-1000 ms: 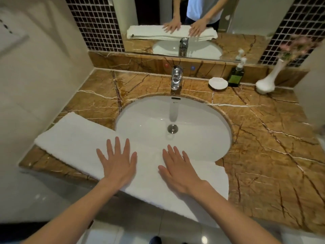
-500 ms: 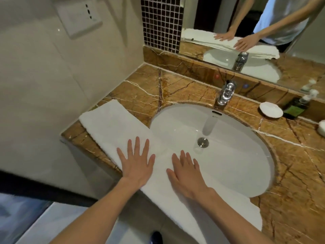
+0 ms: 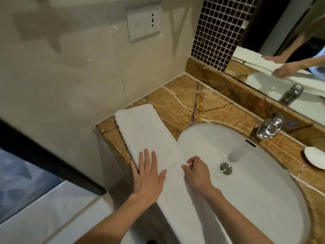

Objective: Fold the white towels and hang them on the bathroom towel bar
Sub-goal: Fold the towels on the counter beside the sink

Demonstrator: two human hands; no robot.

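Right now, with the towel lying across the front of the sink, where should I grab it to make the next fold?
Probably take the white towel by its far short end, which lies flat and free on the marble counter near the wall. Come from above with the left hand, pinching that edge. The right hand, fingers already curled at the middle, can pin the fold line.

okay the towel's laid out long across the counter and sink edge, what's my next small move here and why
Probably pinch the towel with the right hand and fold it toward the far end. The left hand lies flat, pinning it, the right fingers are curling, and the strip is still long.
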